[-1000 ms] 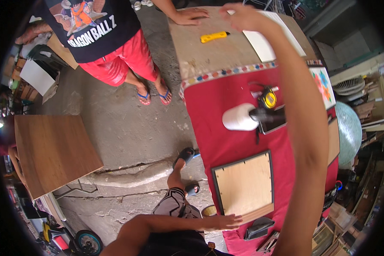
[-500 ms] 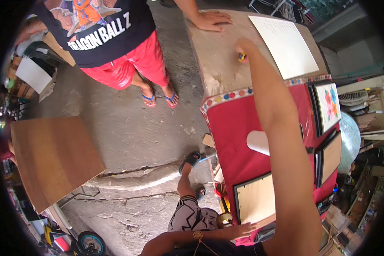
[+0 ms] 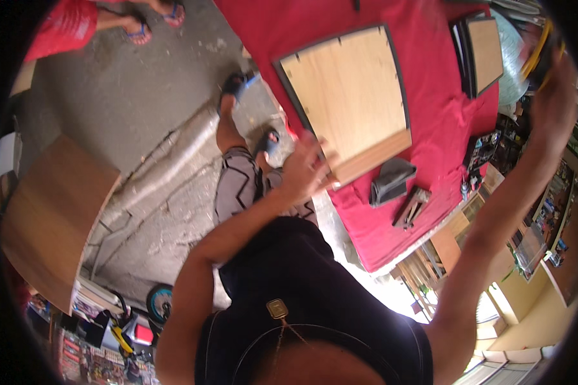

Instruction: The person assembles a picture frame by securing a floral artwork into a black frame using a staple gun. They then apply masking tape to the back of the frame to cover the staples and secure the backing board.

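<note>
A picture frame (image 3: 350,90) with a black rim lies back up on the red cloth, its pale wooden backing showing. Along its near edge lies a wooden strip (image 3: 372,157). My left hand (image 3: 305,170) is at the frame's lower left corner, fingers spread, seemingly touching the strip's end. My right hand (image 3: 555,96) is stretched out to the far right, smeared by motion. Beside its fingers is a yellow object (image 3: 537,54); whether I hold it is unclear. Right of the strip lie a dark grey folded item (image 3: 392,181) and a metal hand tool (image 3: 412,207).
The red cloth (image 3: 430,128) covers the table. More black frames (image 3: 478,54) lean at its right edge. Beyond are cluttered shelves (image 3: 552,237). A brown board (image 3: 61,218) stands at left. Another person's sandalled feet (image 3: 138,32) are at upper left.
My view has swung toward the near side of the table. My right hand has left the table's far part and moved to the right. My left hand now reaches the frame's corner.
</note>
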A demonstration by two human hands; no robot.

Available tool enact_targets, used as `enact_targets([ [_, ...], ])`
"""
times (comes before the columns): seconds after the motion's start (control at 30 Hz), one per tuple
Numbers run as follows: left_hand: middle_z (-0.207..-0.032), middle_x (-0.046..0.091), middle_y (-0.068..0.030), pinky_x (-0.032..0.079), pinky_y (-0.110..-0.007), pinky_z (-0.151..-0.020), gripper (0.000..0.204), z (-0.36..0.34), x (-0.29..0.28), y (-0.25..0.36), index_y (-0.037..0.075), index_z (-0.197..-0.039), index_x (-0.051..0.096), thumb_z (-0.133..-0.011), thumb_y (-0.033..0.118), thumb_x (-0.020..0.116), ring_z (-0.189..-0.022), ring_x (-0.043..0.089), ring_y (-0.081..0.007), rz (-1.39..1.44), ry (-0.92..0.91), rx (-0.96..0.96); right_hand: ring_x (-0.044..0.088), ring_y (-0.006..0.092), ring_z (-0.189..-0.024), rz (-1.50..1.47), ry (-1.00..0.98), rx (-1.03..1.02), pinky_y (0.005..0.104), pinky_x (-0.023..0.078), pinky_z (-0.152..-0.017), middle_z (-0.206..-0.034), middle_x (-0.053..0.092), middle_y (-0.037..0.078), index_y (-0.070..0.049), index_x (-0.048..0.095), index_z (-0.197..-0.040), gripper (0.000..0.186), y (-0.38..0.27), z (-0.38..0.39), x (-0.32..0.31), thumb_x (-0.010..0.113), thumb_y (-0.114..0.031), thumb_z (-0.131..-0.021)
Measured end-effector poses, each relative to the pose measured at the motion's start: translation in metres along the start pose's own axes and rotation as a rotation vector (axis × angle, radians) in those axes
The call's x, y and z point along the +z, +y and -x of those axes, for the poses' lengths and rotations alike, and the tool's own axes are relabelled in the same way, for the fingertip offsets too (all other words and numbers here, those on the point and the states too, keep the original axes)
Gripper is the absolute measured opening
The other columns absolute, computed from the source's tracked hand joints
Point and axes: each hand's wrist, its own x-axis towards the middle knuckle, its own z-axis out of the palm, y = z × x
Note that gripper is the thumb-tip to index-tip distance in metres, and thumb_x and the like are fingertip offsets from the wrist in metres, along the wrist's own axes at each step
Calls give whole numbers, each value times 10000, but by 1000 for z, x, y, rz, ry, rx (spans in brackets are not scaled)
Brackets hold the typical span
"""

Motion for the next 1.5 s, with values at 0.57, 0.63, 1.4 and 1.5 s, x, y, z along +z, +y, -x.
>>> enact_targets([
  [0.57,-868,591,-83,433,-341,-697,202,60,43,-2,69,-876,641,-724,122,763,-811,578,-224,267,189,-278,623,220,-806,-98,-550,506,325,496,-744,-1050,582,181,17,271,-1399,547,147,370,128,514,-67,-915],
  [0.63,-855,586,-79,427,-340,-682,185,60,43,-2,70,-869,644,-730,115,757,-803,573,-216,259,169,-288,622,200,-769,-203,-536,703,317,505,-704,-1004,598,169,26,302,-1383,517,142,370,127,515,-82,-924],
  [1.4,-843,567,-63,429,-286,-687,161,56,45,-15,16,-893,617,-769,33,717,-793,549,-184,405,133,-168,618,245,-642,341,-398,202,311,479,-574,-810,602,190,71,468,-1153,303,144,380,146,556,-111,-928],
  [1.5,-838,568,-60,422,-287,-684,163,57,47,-15,14,-896,614,-768,27,715,-785,542,-184,414,148,-172,618,276,-633,375,-409,141,320,478,-571,-814,603,198,69,482,-1149,289,145,378,149,557,-92,-921],
])
